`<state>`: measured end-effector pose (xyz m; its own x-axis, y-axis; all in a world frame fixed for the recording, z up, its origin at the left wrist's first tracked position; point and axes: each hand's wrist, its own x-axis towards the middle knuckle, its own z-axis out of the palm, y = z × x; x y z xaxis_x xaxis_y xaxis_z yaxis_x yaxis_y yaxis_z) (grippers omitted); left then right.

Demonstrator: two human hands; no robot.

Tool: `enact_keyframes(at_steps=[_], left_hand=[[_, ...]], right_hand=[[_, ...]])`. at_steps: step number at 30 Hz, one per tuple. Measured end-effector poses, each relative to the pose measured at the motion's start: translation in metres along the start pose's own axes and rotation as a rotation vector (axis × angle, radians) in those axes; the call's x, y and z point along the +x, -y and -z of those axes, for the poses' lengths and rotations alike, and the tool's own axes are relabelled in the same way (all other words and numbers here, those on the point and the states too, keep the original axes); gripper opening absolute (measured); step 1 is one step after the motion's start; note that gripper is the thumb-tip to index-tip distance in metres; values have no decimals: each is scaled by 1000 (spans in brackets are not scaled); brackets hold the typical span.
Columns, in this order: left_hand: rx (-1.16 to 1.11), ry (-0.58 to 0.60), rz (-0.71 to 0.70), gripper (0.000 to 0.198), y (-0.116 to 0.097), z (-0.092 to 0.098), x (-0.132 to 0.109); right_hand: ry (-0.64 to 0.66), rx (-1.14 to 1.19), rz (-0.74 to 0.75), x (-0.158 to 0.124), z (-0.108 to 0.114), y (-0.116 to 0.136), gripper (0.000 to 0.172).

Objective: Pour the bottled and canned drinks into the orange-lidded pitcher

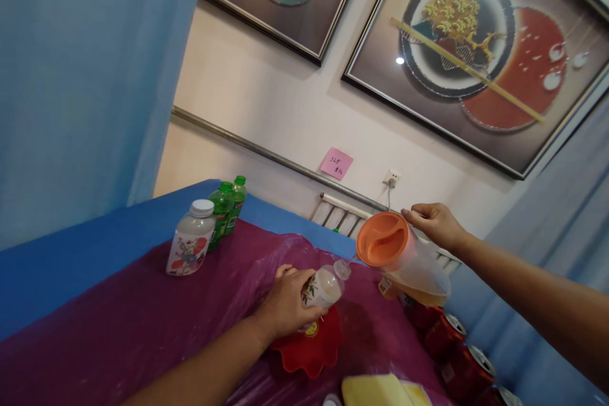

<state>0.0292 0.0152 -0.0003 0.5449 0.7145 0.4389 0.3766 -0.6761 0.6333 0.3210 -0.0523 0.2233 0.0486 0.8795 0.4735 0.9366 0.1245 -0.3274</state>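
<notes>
My left hand [290, 304] is closed around a small clear bottle [328, 285] with a leaf-pattern label and whitish liquid inside. The bottle leans to the right, its mouth uncapped. By the handle, my right hand [440, 225] grips a translucent pitcher [423, 269] with an orange lid [383, 240]. Tipped to the left, the pitcher holds yellowish liquid at its lower side. A thin stream seems to run from its spout to the bottle's mouth. Below the bottle lies a red dish [314, 352] with a wavy rim, partly hidden by my left hand.
A larger white-capped bottle [190, 238] and green bottles [233, 203] stand at the left on the purple sheet [143, 317]. Several red cans [469, 371] line the right edge. A folded yellow cloth [380, 390] lies in front. Behind are a rail [266, 151] and wall.
</notes>
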Motion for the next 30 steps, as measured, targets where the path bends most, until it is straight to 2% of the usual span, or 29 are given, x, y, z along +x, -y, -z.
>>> enact_keyframes(at_steps=[10, 30], left_hand=[[9, 23, 0, 45, -1, 2, 1], [26, 8, 0, 49, -1, 3, 1]], right_hand=[[-12, -1, 7, -2, 0, 1, 58], [-1, 3, -1, -3, 2, 2, 57]])
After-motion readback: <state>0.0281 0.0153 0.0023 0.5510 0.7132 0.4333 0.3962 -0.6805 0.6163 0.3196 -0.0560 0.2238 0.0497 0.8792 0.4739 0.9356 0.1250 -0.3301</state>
